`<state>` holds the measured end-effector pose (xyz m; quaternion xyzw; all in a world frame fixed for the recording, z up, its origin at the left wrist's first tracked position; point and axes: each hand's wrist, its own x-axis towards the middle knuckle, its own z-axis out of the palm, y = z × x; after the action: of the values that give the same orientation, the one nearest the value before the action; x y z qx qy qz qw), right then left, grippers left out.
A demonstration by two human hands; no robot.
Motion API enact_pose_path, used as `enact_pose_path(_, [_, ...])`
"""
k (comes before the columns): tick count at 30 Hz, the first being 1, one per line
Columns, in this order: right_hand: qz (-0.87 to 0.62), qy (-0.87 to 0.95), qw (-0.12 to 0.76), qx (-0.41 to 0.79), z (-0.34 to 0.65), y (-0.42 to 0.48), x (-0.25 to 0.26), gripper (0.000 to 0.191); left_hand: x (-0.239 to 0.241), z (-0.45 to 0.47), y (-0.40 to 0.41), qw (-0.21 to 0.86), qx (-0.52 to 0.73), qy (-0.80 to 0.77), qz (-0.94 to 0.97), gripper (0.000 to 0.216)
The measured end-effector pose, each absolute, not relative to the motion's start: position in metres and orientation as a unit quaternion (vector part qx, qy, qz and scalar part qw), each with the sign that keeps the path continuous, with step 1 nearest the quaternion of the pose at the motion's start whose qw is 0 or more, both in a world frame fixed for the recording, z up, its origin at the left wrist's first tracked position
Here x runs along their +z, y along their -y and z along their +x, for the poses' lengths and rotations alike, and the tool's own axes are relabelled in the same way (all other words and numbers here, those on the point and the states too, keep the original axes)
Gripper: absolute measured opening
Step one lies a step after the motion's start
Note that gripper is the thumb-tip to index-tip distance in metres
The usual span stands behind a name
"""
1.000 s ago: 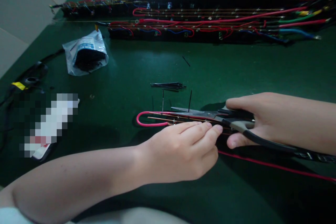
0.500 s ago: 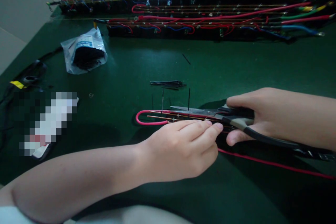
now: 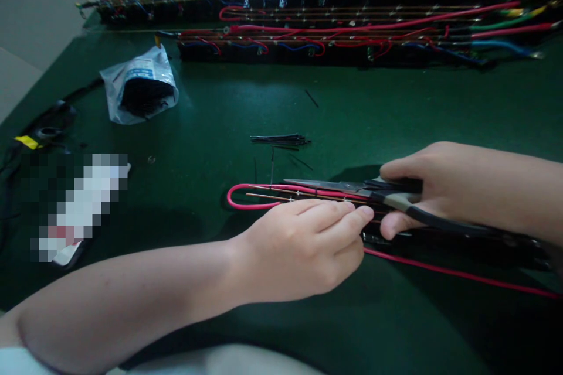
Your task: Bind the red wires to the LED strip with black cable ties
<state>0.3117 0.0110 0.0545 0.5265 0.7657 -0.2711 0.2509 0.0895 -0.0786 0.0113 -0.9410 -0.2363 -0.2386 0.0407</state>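
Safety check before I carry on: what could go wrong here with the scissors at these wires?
The scissors in the right hand lie along the red wire; closing them might nick its insulation. The fingertips of the left hand, holding that wire, sit close to the blades and could be cut. The upright tie tail may fly off when snipped.

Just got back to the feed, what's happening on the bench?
The left hand holds down a wire bundle with a red loop on the green mat. The right hand grips scissors, blades lying along the bundle. One black tie tail stands up from it; loose ties lie just behind.
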Motion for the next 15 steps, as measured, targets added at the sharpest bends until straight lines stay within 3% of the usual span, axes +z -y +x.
enact_pose_path(9, [0.521,-0.771,0.262,-0.256,0.306,-0.0119,0.0586,0.045,0.0115,0.0885,0.0788,0.042,-0.235,0.228,-0.944,0.016])
enact_pose_path(15, [0.51,-0.777,0.26,-0.264,0.3157,-0.0135,0.0547,0.051,0.0146,0.0871,0.0768,0.033,-0.218,0.208,-0.953,0.019])
